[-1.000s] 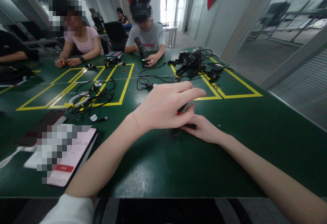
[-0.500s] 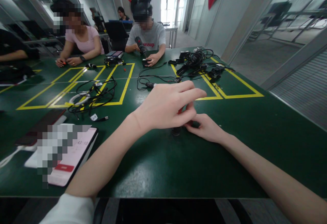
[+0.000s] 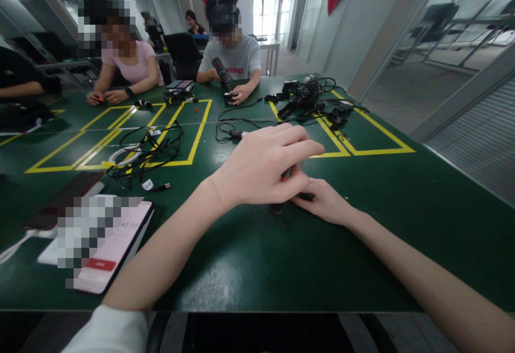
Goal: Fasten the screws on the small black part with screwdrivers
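My left hand (image 3: 273, 165) arches over a small dark object (image 3: 277, 208), its thumb and index finger pinched near a bit of red (image 3: 284, 179) and its other fingers reaching right. Most of the dark object is hidden beneath the palm; only its round dark end shows on the green table (image 3: 241, 256). Just right of it, my right hand (image 3: 325, 201) rests low over the table, fingertips meeting under the left hand's fingers. What the right fingertips grip is hidden.
Phones (image 3: 120, 240) lie at the left front. Coiled cables (image 3: 177, 144) sit on yellow tape at the left, and a black cable pile (image 3: 308, 95) at the back right. Across the table a person (image 3: 231, 55) holds a dark tool; another person (image 3: 129, 63) sits left.
The fingers of my left hand have shifted very slightly around the red bit. Both arms stay in almost the same place.
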A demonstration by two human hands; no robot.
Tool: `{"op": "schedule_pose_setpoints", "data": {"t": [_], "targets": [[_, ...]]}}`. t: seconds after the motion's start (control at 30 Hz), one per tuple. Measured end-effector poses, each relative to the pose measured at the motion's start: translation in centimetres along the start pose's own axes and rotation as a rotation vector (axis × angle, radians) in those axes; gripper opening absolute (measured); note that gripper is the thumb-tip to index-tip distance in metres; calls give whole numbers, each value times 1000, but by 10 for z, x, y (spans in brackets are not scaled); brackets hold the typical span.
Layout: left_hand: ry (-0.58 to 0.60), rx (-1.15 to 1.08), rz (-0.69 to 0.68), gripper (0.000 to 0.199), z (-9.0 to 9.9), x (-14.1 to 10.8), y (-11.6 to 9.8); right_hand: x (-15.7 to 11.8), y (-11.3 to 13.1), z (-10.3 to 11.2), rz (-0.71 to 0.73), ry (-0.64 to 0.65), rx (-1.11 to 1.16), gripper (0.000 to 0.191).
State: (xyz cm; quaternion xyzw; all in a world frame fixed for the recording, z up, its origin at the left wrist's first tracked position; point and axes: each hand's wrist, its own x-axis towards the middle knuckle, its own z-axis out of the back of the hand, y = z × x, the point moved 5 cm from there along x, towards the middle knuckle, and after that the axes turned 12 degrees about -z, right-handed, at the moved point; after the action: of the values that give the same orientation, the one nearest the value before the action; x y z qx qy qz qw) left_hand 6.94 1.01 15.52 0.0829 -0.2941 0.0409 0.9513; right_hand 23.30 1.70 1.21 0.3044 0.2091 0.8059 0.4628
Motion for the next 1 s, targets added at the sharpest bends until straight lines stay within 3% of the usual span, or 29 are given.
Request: {"op": "schedule_pose_setpoints", "data": {"t": [0.2, 0.47, 0.67, 1.0], "targets": [[54, -17, 70, 36, -2, -1, 2, 0, -2, -1, 24, 10, -17, 17], [-27, -1, -21, 32, 0, 0, 0, 1, -4, -3, -5, 21, -39, 18], [50, 23, 65, 36, -1, -1, 2, 1, -2, -3, 3, 16, -25, 19], [35, 54, 21, 39, -2, 0, 2, 0, 5, 1, 1, -18, -21, 16]]}}
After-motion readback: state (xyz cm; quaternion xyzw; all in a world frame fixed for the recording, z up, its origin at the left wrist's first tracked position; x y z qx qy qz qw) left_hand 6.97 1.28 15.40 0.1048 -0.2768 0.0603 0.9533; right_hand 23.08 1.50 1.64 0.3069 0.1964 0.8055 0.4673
